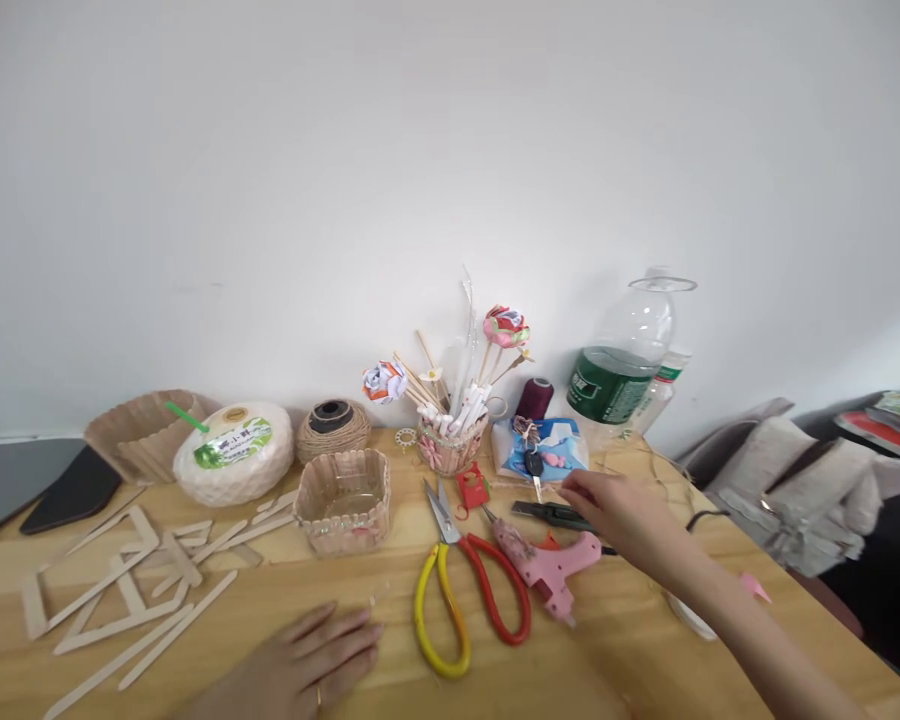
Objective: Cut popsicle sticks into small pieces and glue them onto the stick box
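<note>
Resting my left hand, fingers slightly apart, I can't tell if my right hand near the cutter grips.

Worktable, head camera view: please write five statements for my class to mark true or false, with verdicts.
1. The scissors lie partly open. True.
2. Both scissor handles are yellow. False: the right handle is red.
3. The left hand is apart from the scissors. True.
4. The tool just right of the scissors is blue. False: it is a pink glue gun.
5. The right hand is near the dark cutter. True.
</note>
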Available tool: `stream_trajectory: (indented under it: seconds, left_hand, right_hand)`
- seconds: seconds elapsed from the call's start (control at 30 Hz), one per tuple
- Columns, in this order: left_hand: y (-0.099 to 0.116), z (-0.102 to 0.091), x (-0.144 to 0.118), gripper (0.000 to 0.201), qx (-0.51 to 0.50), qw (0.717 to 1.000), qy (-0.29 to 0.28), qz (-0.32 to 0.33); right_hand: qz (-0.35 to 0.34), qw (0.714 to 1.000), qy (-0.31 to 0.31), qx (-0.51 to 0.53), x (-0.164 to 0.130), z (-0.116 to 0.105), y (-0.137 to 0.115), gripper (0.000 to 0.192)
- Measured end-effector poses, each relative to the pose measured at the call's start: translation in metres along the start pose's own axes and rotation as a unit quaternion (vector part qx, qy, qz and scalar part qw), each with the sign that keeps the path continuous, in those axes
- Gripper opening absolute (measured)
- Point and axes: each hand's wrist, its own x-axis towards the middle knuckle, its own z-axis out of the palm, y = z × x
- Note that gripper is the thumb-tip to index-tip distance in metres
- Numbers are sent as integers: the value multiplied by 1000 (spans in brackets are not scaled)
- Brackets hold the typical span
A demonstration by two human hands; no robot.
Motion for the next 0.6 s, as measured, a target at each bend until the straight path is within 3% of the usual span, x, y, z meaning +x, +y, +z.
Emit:
stream_trajectory:
  seconds: [0.17, 0.33, 0.47, 0.6]
  left_hand:
    - [4, -4, -4, 66, 7, 998, 59, 14]
    - [-2, 15, -7, 62, 25, 994, 102, 13]
    - [-8, 25, -10, 44, 51, 986, 155, 37]
    - [-21, 23, -19, 48, 57, 982, 157, 89]
  right_hand:
    - [47, 996, 17, -76, 2, 1, 24, 28]
    - [47, 995, -17, -89, 6, 8, 37, 19]
    - [7, 997, -35, -66, -7, 11, 29, 36]
    - [-74, 995, -51, -40, -33, 15, 6, 51]
